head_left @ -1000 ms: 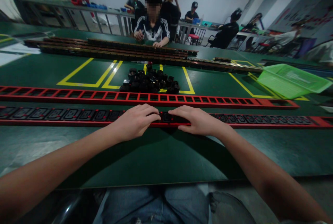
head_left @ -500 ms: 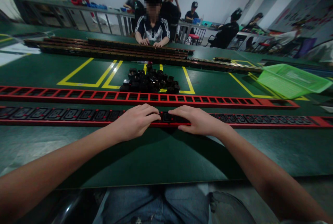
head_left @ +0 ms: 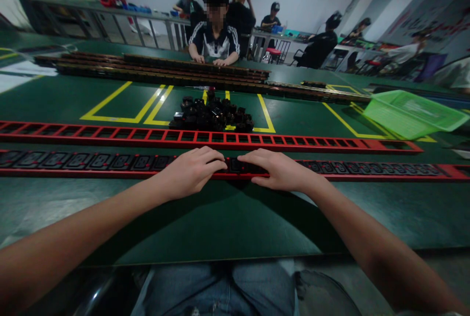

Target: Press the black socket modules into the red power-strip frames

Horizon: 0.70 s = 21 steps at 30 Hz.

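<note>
A long red frame (head_left: 370,178) runs across the table in front of me, its row of slots filled with black socket-like inserts (head_left: 76,160). My left hand (head_left: 193,169) rests over the middle of it, fingers stretched out towards the right. Facing it, my right hand (head_left: 281,170) lies across the same frame with fingers extended and thumb apart. Between my fingertips one black insert (head_left: 235,164) shows in its slot. Neither hand grips anything that I can see; the inserts under the palms are hidden.
Behind lies a second red frame (head_left: 270,140) with open slots. Beyond it are a heap of black parts (head_left: 211,114), yellow tape outlines and long dark strips (head_left: 165,72). A green basket (head_left: 414,112) stands right. Across the table sits a person (head_left: 215,36); others work farther back.
My hands and the frames keep their places. The hands of the person across the table have shifted slightly to the left.
</note>
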Each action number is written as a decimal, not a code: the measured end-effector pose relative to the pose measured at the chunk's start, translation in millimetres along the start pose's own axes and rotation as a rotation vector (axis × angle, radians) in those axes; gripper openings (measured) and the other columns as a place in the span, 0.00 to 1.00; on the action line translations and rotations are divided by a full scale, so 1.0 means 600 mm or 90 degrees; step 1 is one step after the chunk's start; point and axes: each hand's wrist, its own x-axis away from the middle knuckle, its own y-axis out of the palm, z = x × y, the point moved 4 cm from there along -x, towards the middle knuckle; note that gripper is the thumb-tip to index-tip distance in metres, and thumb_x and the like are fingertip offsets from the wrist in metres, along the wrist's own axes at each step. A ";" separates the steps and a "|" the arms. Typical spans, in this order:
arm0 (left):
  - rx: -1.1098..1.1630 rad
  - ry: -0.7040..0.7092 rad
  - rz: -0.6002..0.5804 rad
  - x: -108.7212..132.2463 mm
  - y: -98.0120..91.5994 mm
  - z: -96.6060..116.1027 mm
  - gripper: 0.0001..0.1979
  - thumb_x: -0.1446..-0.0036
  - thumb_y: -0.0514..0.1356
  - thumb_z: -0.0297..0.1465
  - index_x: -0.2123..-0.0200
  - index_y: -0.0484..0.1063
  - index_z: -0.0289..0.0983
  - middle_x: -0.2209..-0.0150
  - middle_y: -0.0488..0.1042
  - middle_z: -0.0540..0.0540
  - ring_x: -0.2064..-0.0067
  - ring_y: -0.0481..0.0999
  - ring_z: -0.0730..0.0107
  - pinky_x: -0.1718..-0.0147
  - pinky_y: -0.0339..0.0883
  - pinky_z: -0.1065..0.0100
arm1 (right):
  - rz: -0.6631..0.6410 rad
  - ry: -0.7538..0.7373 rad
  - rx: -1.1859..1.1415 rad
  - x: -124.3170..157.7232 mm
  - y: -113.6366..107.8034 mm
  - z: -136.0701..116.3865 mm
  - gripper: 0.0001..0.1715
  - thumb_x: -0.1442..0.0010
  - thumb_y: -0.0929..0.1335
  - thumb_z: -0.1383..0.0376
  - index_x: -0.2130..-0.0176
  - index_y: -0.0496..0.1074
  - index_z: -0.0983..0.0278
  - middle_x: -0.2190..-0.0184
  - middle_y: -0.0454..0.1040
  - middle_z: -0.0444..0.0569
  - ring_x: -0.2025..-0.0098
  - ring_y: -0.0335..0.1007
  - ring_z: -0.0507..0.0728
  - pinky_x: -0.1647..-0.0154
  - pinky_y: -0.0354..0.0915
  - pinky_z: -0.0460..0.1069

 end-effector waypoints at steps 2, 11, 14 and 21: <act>-0.002 -0.003 0.000 0.000 0.000 0.000 0.14 0.36 0.52 0.22 0.51 0.74 0.34 0.51 0.76 0.40 0.50 0.73 0.59 0.51 0.73 0.58 | -0.002 0.000 -0.001 0.000 0.000 0.001 0.35 0.38 0.70 0.64 0.34 0.63 0.61 0.40 0.70 0.56 0.40 0.68 0.63 0.40 0.66 0.58; -0.004 -0.008 -0.008 0.000 0.000 -0.001 0.14 0.36 0.52 0.21 0.51 0.73 0.34 0.50 0.76 0.41 0.50 0.73 0.60 0.51 0.72 0.59 | 0.000 -0.004 -0.002 0.000 0.000 0.000 0.36 0.39 0.71 0.65 0.34 0.63 0.61 0.40 0.70 0.56 0.40 0.68 0.63 0.40 0.66 0.58; -0.005 -0.004 -0.008 0.000 0.001 -0.001 0.15 0.36 0.52 0.21 0.51 0.73 0.34 0.50 0.75 0.40 0.51 0.73 0.59 0.51 0.72 0.59 | 0.003 -0.004 -0.008 0.000 0.001 0.001 0.36 0.39 0.71 0.65 0.34 0.63 0.60 0.40 0.70 0.56 0.40 0.68 0.63 0.41 0.66 0.58; 0.002 -0.007 -0.016 0.000 0.002 0.000 0.15 0.36 0.52 0.21 0.49 0.72 0.34 0.50 0.75 0.40 0.50 0.73 0.59 0.50 0.72 0.57 | 0.013 -0.008 -0.006 0.001 0.001 0.002 0.35 0.39 0.70 0.64 0.34 0.63 0.59 0.40 0.71 0.56 0.41 0.69 0.63 0.41 0.67 0.58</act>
